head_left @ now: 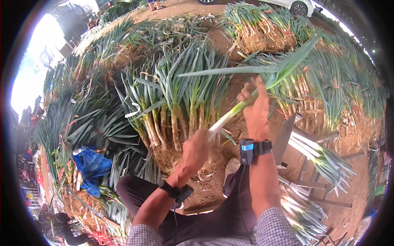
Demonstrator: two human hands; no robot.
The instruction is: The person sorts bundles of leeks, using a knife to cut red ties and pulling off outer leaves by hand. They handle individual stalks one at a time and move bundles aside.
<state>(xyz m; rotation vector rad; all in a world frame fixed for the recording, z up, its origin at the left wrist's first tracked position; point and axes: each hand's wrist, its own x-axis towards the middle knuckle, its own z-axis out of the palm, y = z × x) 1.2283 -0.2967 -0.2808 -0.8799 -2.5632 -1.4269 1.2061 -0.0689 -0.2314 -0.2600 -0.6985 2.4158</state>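
Note:
A long green onion (pixel 236 110) slants up to the right in front of me, its white lower stem toward my left hand and its green leaves spread at the top. My right hand (pixel 256 107) is closed around the green part of the stem. At the white root end, my left hand (pixel 196 152) is curled closed on the onion; its fingers are smeared by motion and partly hidden. Just beyond my hands, an upright bundle of untrimmed green onions (pixel 180 96) stands with brown roots on the soil. Both wrists carry black strapped devices.
Cleaned green onions (pixel 314 153) lie on a metal rack (pixel 305 184) at my right, with another white-stemmed pile (pixel 301 211) nearer. A blue plastic bag (pixel 91 166) rests on onions at left. More bundles (pixel 262 30) lie beyond; a white car (pixel 283 3) stands far off.

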